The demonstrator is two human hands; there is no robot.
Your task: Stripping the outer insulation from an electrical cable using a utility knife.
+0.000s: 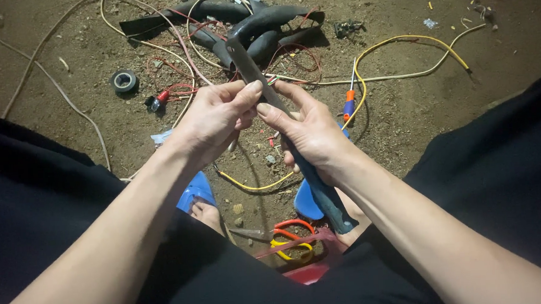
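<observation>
Right hand (309,135): fingers wrapped around the knife (261,85), blade pointing far.
Left hand (217,118): fingers pinching a thin wire (271,80) against the blade.
Ground: scissors (289,237) near, screwdriver (348,103) right, tape roll (124,80) far left.

Grey blade (248,65), blue-wrapped handle (324,195). Yellow wire (399,40), blk tape roll (124,80). Orange/yellow scissors (292,236), blue sandals (198,188).

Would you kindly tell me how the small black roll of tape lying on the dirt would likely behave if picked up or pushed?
The small black roll of tape lies flat on the brown dirt ground, so a push would probably slide it rather than roll it. Set on edge, its round shape would likely roll. It looks compact, probably light and stiff.
</observation>
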